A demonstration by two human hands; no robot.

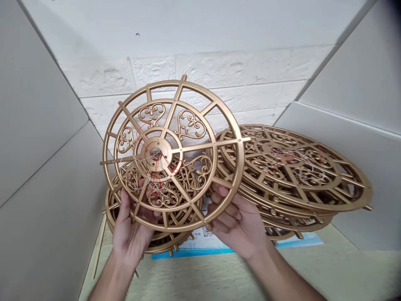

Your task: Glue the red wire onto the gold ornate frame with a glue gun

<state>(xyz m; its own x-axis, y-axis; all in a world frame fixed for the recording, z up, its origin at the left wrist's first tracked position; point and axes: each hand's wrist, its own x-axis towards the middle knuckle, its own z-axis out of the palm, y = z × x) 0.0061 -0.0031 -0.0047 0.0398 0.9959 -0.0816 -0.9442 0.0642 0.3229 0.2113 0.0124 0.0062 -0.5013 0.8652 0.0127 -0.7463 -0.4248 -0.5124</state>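
- We hold up one round gold frame [197, 147], its open face turned towards us and leaning at a slant.
- We see concentric rings joined by straight spokes, several with stubby ends jutting past the outer rim [240, 165].
- Around its ringed hub [164, 146], which has a round central opening and small holes, we find curling scrollwork [191, 136] between the spokes.
- Loose, tangled red threads [154, 175] and white threads [116, 161] show at the hub and over the nearby scrollwork.
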